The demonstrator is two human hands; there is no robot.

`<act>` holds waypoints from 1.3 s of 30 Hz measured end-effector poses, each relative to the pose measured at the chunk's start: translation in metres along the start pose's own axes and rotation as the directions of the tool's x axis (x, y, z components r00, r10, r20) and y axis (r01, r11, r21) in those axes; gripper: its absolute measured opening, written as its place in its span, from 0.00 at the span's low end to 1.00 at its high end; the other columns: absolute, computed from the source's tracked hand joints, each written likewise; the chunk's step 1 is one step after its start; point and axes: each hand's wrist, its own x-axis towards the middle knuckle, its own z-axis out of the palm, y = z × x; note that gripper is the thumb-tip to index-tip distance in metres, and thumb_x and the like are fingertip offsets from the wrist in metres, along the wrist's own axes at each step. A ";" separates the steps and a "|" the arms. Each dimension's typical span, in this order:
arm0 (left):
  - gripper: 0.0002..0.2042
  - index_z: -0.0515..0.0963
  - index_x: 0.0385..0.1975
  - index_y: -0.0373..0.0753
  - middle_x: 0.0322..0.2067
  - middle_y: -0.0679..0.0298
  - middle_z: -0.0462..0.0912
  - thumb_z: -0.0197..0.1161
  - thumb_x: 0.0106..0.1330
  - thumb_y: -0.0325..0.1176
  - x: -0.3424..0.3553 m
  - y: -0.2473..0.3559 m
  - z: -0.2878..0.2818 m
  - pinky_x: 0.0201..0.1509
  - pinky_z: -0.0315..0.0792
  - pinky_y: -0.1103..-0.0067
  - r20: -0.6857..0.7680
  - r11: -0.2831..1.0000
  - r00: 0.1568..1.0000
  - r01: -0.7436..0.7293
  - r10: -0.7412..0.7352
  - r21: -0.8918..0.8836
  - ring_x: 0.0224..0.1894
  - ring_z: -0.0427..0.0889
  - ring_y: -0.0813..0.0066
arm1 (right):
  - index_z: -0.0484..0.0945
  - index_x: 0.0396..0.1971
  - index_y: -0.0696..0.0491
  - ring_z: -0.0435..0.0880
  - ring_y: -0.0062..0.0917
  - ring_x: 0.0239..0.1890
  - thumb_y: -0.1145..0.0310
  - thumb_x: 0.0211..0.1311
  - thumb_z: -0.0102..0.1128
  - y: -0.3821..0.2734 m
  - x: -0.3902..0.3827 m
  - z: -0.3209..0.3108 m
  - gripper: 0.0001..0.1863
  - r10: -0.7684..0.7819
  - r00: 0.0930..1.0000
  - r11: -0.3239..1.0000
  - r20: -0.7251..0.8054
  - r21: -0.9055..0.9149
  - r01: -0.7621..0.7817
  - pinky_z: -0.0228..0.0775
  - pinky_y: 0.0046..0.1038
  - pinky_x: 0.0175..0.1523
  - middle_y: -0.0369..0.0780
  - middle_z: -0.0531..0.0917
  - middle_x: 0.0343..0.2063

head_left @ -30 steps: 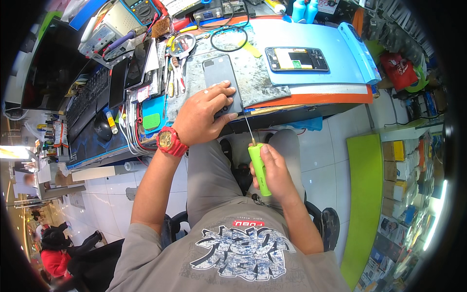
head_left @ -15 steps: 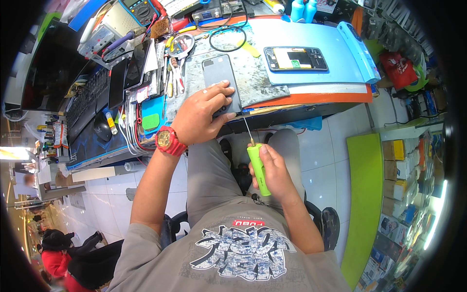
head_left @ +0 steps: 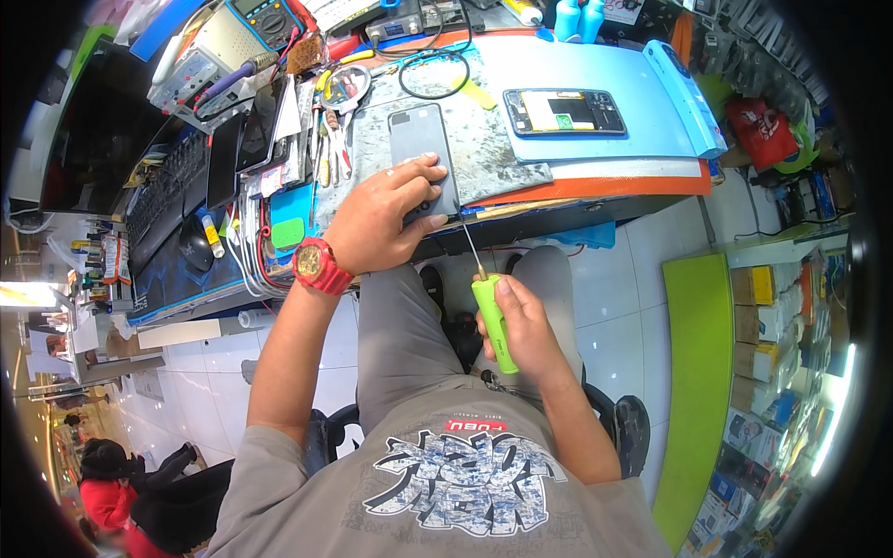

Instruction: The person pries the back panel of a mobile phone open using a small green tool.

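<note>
My left hand [head_left: 377,219] presses down on a slate-grey phone [head_left: 417,132] at the front of a stained grey mat [head_left: 502,181], its fingers bent over the phone and its thumb at the lower edge. My right hand [head_left: 521,330] grips a lime-green tool handle [head_left: 490,307] with a long thin metal shaft, whose tip meets the phone's lower right corner at the bench edge. To the right, an opened phone [head_left: 563,113] lies on a light-blue sheet [head_left: 633,145]. Tweezers and other small tools [head_left: 335,144] lie left of the grey phone.
At the left are a keyboard [head_left: 163,195], mouse [head_left: 193,245], monitor [head_left: 88,121] and dark phones [head_left: 223,163]. A multimeter [head_left: 265,19] and cables crowd the back. A glass display case [head_left: 753,391] stands right. A seated person in red [head_left: 102,502] is at lower left.
My left hand has shifted very slightly left, still on the phone. My right hand and the green tool have moved only a tiny amount.
</note>
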 end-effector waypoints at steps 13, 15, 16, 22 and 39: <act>0.11 0.83 0.42 0.33 0.60 0.53 0.85 0.76 0.65 0.29 0.003 -0.001 -0.006 0.73 0.75 0.58 0.046 1.000 0.999 -0.009 0.009 -0.007 0.74 0.76 0.50 | 0.78 0.59 0.55 0.79 0.19 0.21 0.46 0.89 0.46 -0.004 0.003 -0.002 0.26 -0.006 1.000 1.000 0.010 0.009 0.006 0.74 0.24 0.27 0.38 0.81 0.28; 0.11 0.83 0.42 0.34 0.60 0.53 0.85 0.76 0.64 0.29 0.003 0.001 -0.008 0.74 0.73 0.58 0.049 1.000 0.998 -0.026 0.025 0.009 0.75 0.76 0.49 | 0.78 0.61 0.55 0.78 0.19 0.20 0.46 0.89 0.45 -0.006 0.006 -0.001 0.26 -0.009 1.000 1.000 0.011 -0.016 0.009 0.74 0.23 0.27 0.38 0.80 0.28; 0.12 0.82 0.43 0.32 0.60 0.52 0.84 0.77 0.64 0.29 0.005 0.005 -0.011 0.75 0.73 0.57 0.044 0.994 0.998 -0.059 0.055 0.096 0.75 0.75 0.47 | 0.77 0.63 0.54 0.78 0.18 0.20 0.47 0.90 0.43 -0.007 0.007 -0.001 0.27 -0.013 1.000 0.999 0.010 -0.040 0.013 0.74 0.23 0.27 0.38 0.80 0.28; 0.22 0.81 0.52 0.34 0.55 0.51 0.82 0.80 0.62 0.35 0.000 0.032 -0.012 0.69 0.74 0.58 0.031 0.973 0.999 0.030 -0.038 0.228 0.64 0.79 0.46 | 0.77 0.65 0.55 0.78 0.18 0.21 0.49 0.89 0.47 -0.018 -0.015 0.001 0.26 -0.033 0.995 0.984 -0.096 -0.175 0.016 0.74 0.23 0.28 0.37 0.80 0.29; 0.30 0.83 0.63 0.33 0.68 0.50 0.80 0.81 0.63 0.41 -0.012 0.012 -0.008 0.72 0.76 0.61 0.066 0.987 0.995 0.059 -0.069 0.148 0.75 0.76 0.51 | 0.80 0.64 0.61 0.91 0.47 0.51 0.51 0.85 0.55 -0.037 -0.019 0.001 0.27 -0.248 0.968 0.721 -0.031 -0.674 0.163 0.79 0.39 0.58 0.53 0.91 0.47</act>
